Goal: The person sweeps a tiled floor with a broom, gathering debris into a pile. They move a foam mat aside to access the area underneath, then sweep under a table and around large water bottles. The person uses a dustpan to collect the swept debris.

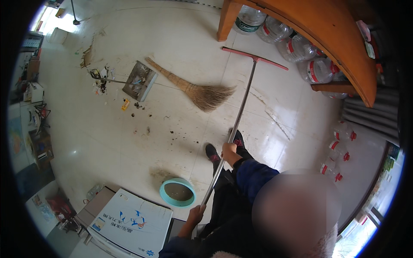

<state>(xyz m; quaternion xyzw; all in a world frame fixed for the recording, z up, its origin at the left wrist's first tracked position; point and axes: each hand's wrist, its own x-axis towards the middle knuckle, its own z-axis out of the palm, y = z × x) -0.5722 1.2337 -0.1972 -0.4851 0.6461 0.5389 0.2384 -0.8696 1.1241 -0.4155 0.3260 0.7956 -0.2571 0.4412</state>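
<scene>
A floor squeegee with a long metal pole [244,103] and a narrow pink-red head [269,62] slants across the floor, its head at the far end. My right hand [230,151] is wrapped round the middle of the pole. Closer to me, my left hand [195,215] grips the pole near its lower end. Left of the squeegee lies a straw broom [193,88], its bristles spread toward the pole. Beyond the broom's handle a dustpan [140,81] with dirt in it rests on the floor. A turquoise basin [177,192] of murky water stands near my left hand.
Crumbs and litter [172,132] are scattered over the pale tiles [107,142]. Large water bottles [318,71] stand and lie under a wooden table [309,26] at the far right. More bottles [338,150] line the right wall. A white box-shaped appliance [131,221] is at the lower left.
</scene>
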